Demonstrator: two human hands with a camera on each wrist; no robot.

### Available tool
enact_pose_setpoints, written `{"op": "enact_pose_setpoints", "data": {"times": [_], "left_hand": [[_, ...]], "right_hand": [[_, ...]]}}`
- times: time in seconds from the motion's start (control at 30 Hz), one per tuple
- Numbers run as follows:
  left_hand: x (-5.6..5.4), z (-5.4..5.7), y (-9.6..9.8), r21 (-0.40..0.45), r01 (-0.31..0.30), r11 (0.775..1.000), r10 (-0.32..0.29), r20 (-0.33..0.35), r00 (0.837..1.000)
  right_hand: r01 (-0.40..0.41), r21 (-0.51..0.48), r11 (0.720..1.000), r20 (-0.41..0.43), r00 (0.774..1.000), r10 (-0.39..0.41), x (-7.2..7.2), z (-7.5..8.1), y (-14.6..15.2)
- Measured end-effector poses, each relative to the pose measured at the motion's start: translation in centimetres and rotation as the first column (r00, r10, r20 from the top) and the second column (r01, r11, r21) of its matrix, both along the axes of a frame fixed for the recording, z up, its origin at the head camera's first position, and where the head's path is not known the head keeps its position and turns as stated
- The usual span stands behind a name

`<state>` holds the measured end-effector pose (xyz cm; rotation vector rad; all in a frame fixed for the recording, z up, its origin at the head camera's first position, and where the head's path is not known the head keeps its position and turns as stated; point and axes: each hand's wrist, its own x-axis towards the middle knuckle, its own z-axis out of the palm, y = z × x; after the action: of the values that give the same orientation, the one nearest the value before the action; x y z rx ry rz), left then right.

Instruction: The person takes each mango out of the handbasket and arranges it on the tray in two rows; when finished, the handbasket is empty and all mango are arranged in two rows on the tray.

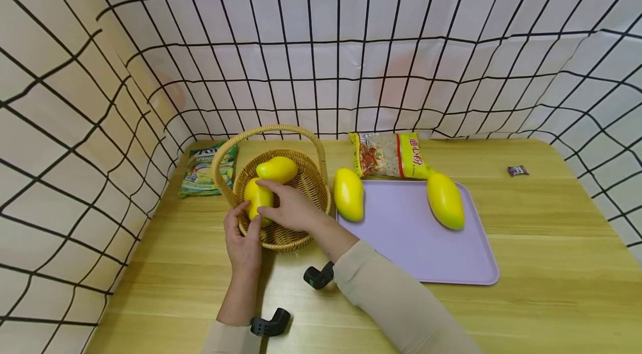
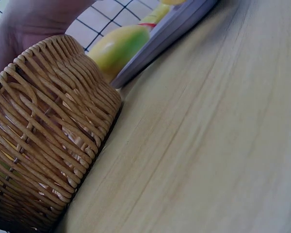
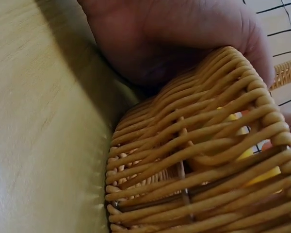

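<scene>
A wicker basket (image 1: 321,198) with a tall arched handle holds two yellow mangoes. My right hand (image 1: 293,206) reaches over the basket's right side and grips the nearer mango (image 1: 254,193), its thumb and fingers spread on the fruit. From the front left, my left hand (image 1: 244,242) comes over the rim, fingertips and thumb against the same mango's lower end. Behind it lies the second mango (image 1: 278,170). In both wrist views the woven basket wall (image 2: 53,126) hides most of the fruit; some yellow shows through the gaps in the right wrist view.
Right of the basket is a lilac tray (image 1: 401,242), with one mango (image 1: 348,195) at its left edge and another mango (image 1: 445,200) at its right. A food bag (image 1: 386,156) lies behind the tray, a green packet (image 1: 203,173) left of the basket, a small wrapped sweet (image 1: 518,170) far right.
</scene>
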<state>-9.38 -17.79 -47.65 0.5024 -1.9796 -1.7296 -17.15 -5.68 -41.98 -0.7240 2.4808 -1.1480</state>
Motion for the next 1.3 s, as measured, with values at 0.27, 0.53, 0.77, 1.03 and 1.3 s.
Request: {"op": "enact_pose_setpoints", "data": {"times": [0.27, 0.53, 0.77, 1.03, 1.3], "left_hand": [[0.0, 0.1, 0.1, -0.001, 0.003, 1.000, -0.003, -0.024, 1.000], [-0.1, 0.0, 0.0, 0.001, 0.003, 1.000, -0.003, -0.014, 1.000], [-0.2, -0.2, -0.2, -0.002, 0.007, 1.000, -0.007, -0.019, 1.000], [-0.2, -0.3, -0.2, 0.005, -0.004, 1.000, 0.005, -0.013, 1.000], [-0.2, -0.5, -0.2, -0.005, -0.001, 1.000, 0.001, -0.021, 1.000]], "right_hand": [[0.005, -0.007, 1.000, 0.012, 1.000, -0.005, -0.2, 0.0, -0.3], [0.018, 0.004, 1.000, 0.016, 1.000, -0.018, -0.3, -0.3, -0.4], [0.021, 0.015, 1.000, 0.013, 1.000, -0.021, -0.3, -0.2, -0.8], [0.018, 0.019, 1.000, 0.007, 1.000, -0.019, -0.4, -0.3, -1.1], [0.009, 0.030, 1.000, -0.017, 1.000, -0.008, -0.4, -0.5, -1.2]]}}
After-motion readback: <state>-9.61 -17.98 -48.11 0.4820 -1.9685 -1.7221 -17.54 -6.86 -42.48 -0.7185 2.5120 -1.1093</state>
